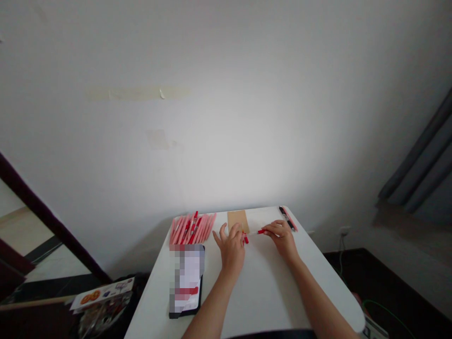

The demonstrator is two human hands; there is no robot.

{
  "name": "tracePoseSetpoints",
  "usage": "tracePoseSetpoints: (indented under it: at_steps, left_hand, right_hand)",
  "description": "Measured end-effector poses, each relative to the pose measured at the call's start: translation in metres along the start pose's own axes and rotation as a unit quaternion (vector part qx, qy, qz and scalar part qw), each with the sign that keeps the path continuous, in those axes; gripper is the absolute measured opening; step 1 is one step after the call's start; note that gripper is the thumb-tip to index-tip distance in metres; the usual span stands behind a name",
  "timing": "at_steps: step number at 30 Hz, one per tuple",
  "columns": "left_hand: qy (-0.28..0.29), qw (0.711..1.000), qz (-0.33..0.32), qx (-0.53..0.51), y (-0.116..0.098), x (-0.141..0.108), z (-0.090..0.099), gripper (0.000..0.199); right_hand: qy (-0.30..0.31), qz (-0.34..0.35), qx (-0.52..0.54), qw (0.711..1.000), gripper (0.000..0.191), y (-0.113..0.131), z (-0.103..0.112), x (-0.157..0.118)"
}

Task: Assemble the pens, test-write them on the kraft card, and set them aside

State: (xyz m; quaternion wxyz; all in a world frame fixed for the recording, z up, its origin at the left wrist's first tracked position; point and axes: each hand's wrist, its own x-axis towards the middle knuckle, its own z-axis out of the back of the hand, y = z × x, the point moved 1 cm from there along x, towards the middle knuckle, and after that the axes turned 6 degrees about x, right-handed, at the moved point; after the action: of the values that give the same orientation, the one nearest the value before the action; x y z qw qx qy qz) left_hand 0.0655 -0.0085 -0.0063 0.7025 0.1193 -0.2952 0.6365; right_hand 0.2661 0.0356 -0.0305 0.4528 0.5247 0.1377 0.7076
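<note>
A slim pen (252, 233) with a clear barrel and red parts lies level between my two hands, just above the white table. My right hand (282, 239) pinches its red right end. At the other end, my left hand (233, 248) has thumb and forefinger closed around the tip, with its outer fingers fanned out to the left. A small red piece (246, 239) shows beside the left fingertips; whether it is a cap or part of another pen I cannot tell. Behind my left hand a tan card (238, 220) lies flat.
Many pink and red pens (192, 228) lie in a row at the table's back left. A phone (200, 282) rests in front of them. Black and pink pens (287, 218) lie at the back right corner. The wall (226, 117) stands behind the white table (264, 292).
</note>
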Motion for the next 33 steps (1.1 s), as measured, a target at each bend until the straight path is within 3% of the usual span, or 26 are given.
tracePoseSetpoints:
  at_steps: [13,24,33]
  left_hand:
    - [-0.003,1.000,0.010,-0.010,0.0020,0.0000,-0.0006,0.014]
    - [-0.025,0.999,0.019,-0.019,0.0041,-0.0005,-0.0047,0.028]
    - [-0.025,0.998,0.016,-0.061,0.0039,-0.0004,-0.0009,0.015]
  right_hand:
    - [0.007,-0.011,0.020,1.000,0.022,-0.0048,0.0024,0.0015]
    - [0.012,0.002,0.016,1.000,0.026,-0.0078,0.0007,0.0007]
    - [0.008,-0.004,0.019,1.000,0.023,-0.0093,0.0004,0.0001]
